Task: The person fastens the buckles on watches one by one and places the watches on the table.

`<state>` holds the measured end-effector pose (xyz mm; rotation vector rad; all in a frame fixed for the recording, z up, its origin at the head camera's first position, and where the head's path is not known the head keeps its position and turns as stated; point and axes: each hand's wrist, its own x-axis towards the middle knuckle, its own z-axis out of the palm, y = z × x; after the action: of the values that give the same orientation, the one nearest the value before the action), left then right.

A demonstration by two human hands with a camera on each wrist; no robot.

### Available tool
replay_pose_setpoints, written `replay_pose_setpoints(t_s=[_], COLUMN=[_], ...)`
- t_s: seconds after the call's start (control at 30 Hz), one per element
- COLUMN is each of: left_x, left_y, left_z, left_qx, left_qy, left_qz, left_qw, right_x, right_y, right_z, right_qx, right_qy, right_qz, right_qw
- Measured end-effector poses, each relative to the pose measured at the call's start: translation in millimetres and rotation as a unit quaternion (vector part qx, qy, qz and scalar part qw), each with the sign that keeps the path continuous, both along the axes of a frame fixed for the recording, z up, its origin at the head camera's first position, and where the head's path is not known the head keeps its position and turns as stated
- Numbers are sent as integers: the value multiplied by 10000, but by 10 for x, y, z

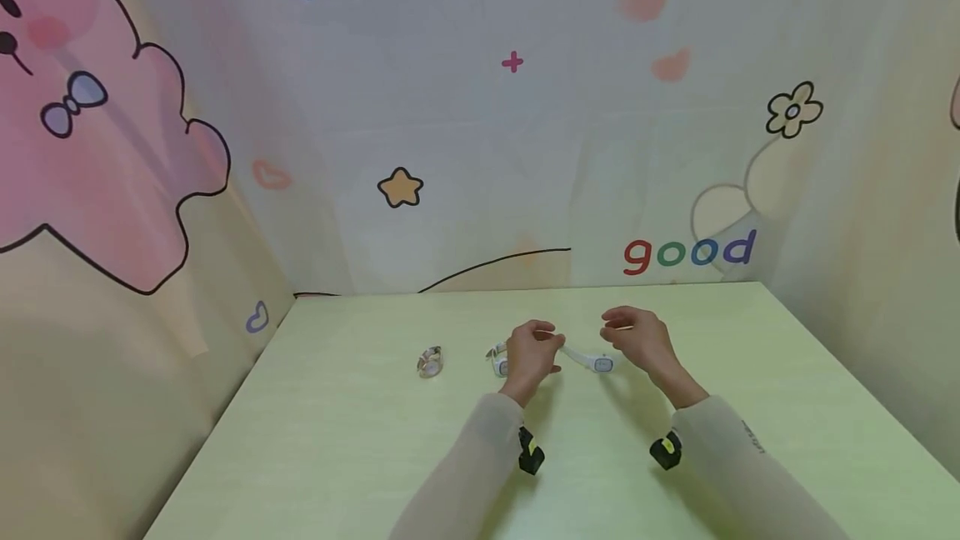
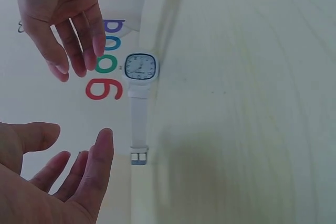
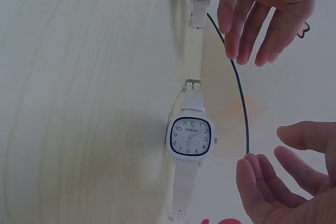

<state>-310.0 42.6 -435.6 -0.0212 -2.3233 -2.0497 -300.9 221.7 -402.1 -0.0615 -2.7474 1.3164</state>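
A white wristwatch [image 1: 602,364] with a squarish face lies stretched out between the two hands. In the right wrist view the same watch [image 3: 190,139] shows its dark-rimmed dial with numerals. My left hand [image 1: 531,354] hovers near the buckle end of its strap, fingers loosely bent, with a gap between them and the strap in the left wrist view. Above the dial end is my right hand [image 1: 641,340], its fingers relaxed and holding nothing. Partly hidden behind the left hand, a second white wristwatch [image 1: 500,367] stands on the table.
Farther left on the pale table [image 1: 337,440] sits a third watch [image 1: 430,362], pinkish-beige, its strap forming a loop. A printed curtain [image 1: 465,123] with cartoon shapes hangs behind the table's far edge and along the sides.
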Motion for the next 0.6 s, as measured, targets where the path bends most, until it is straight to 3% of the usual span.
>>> replay_pose_setpoints(t_s=[0.6], left_x=[-117], left_y=[259], left_z=[-226], left_qx=[-290], left_qy=[-342], left_qz=[280], left_qw=[9986], right_x=[-119], right_y=[232], right_z=[-265], right_qx=[388], right_qy=[-97], right_qz=[-445], right_qw=[9982])
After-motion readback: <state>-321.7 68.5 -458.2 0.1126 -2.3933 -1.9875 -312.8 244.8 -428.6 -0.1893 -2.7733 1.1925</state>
